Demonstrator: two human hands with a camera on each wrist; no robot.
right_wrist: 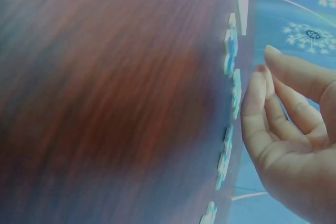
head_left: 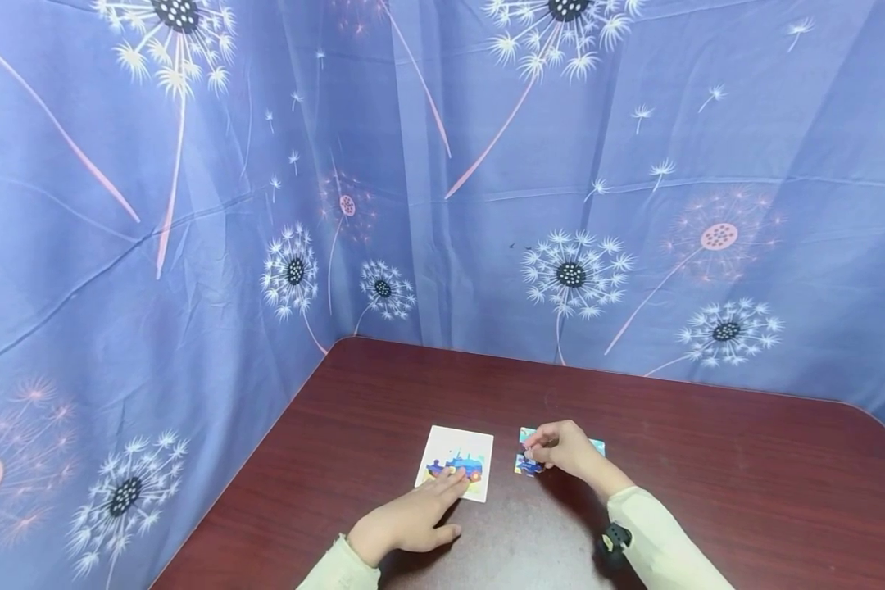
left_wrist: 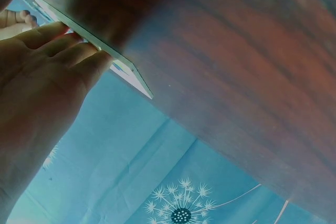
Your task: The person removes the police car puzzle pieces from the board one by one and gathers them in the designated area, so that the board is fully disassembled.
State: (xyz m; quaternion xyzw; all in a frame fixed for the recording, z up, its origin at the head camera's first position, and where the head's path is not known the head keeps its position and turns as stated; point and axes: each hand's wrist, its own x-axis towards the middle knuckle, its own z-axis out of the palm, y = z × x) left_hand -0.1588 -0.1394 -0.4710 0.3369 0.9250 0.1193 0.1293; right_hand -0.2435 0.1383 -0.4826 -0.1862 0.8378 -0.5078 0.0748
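Note:
My left hand (head_left: 420,516) lies with its fingers stretched out over the lower part of a white picture card (head_left: 453,438), which shows a blue vehicle. In the left wrist view the card's thick edge (left_wrist: 86,34) runs along the fingertips. To the right, my right hand (head_left: 566,449) hovers over small jigsaw puzzle pieces (head_left: 528,467), its thumb and fingers bent loosely toward each other. From the right wrist view, several pieces (right_wrist: 231,51) lie in a row beside the fingers, and no piece shows between the fingertips. The hand covers part of the pieces in the head view.
The dark red-brown wooden table (head_left: 693,467) has rounded far corners. Behind it and on the left hangs a blue curtain (head_left: 457,270) printed with dandelions. A black wrist device (head_left: 616,537) sits at the right sleeve.

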